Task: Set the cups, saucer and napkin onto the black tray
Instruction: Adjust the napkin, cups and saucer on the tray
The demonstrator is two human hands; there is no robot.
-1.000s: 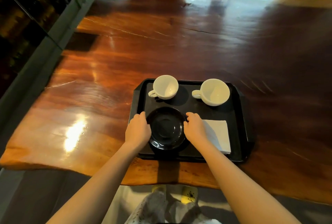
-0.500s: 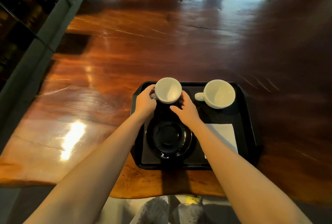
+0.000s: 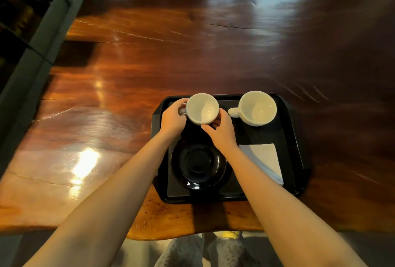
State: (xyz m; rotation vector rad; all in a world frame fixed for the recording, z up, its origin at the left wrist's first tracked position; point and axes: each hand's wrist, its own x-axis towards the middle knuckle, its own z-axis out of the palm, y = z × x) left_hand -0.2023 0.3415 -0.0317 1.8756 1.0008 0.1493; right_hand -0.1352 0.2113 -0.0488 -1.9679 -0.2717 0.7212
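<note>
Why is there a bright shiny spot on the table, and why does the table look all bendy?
In the head view, the glossy wooden table mirrors a light, making white glare near its left front and along the far edge; the wide-angle lens curves the edges; the black saucer nearly vanishes against the black tray, while the white cups stay clear.

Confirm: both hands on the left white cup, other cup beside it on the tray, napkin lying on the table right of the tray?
Not quite. In the head view the napkin lies on the black tray, right of the saucer, not on the table. The rest holds: left hand and right hand on the left cup, other cup beside it.
</note>
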